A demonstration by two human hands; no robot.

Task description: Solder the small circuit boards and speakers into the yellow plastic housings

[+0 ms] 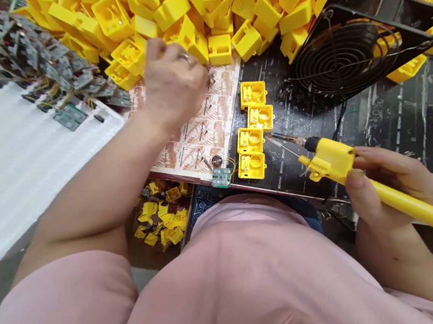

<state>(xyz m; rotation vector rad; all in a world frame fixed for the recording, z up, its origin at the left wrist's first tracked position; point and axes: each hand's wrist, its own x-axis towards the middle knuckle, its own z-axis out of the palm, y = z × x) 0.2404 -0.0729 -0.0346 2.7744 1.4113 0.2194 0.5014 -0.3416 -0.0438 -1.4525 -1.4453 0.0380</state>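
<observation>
My right hand [392,184] is wrapped round a yellow soldering iron [335,158]. The iron's thin metal tip points left, close to a column of several small open yellow cases [250,140] on the dark bench. My left hand [176,77] is closed over the printed sheet [198,131], by the front of the yellow heap; its curled fingers hide whatever they may hold. At the bench's front edge, beside the lowest case, lies a small green circuit board [221,178] with thin wires and a round black speaker [217,160].
A heap of yellow housings [172,7] fills the back. On the right a black fan [342,53] with a wire grille leans over the bench. Several wired circuit boards [58,72] crowd a white foam tray [32,161] at left. Below the edge sits a box of yellow pieces [164,221].
</observation>
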